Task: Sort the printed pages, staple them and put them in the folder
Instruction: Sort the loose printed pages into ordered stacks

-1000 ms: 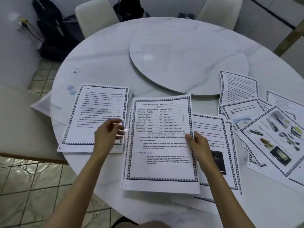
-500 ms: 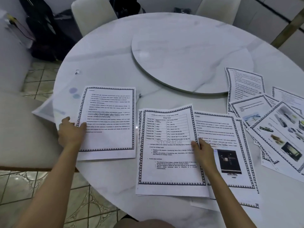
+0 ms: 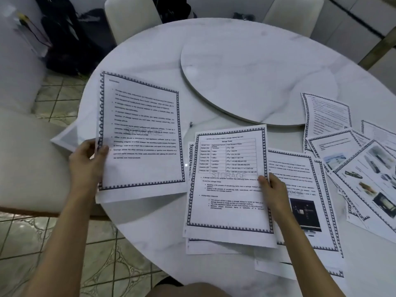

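Left hand (image 3: 87,162) pinches the text page (image 3: 141,133), right hand (image 3: 275,190) pinches the table page (image 3: 229,189); both sheets' long axes point away.

A bordered text page (image 3: 141,133) with a faint "STORAGE" watermark is held at a slant over the bench's (image 3: 246,82) left edge, its left margin pinched by the left hand (image 3: 87,159). Near the front edge, a table page (image 3: 229,181) tops a loose stack, and the right hand (image 3: 272,187) grips its right margin. A picture page (image 3: 300,189) lies just beside it, partly underneath. More bordered pages (image 3: 368,179), some with photos, fan out overlapping along the right edge.
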A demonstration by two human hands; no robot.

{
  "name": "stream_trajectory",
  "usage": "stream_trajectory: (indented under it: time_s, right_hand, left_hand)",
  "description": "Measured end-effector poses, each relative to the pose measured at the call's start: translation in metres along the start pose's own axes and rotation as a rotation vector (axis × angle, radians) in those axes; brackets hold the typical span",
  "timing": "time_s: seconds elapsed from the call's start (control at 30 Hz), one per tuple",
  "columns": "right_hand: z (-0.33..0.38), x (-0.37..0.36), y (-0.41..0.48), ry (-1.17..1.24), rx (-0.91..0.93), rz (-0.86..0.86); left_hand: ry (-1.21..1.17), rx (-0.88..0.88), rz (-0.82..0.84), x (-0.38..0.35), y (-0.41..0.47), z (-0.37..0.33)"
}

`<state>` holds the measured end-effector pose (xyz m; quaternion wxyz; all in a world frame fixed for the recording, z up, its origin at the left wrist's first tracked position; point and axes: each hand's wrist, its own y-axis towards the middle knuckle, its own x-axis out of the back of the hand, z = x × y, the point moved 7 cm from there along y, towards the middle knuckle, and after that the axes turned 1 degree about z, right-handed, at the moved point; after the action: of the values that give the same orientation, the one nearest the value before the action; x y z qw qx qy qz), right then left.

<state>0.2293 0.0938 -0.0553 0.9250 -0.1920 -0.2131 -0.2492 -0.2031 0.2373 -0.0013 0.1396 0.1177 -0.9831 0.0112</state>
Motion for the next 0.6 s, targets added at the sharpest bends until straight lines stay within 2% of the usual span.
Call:
stream_trajectory:
  time_s: [0.23, 0.6]
  right_hand:
    - [0.035, -0.012, 0.006, 0.132, 0.065, 0.012]
    - [0.102, -0.058, 0.005, 0.41, 0.118, 0.211]
  left_hand:
    - [-0.303, 0.064, 0.035, 0.016, -0.007, -0.013]
    - [-0.216, 0.111, 0.228, -0.045, -0.036, -0.017]
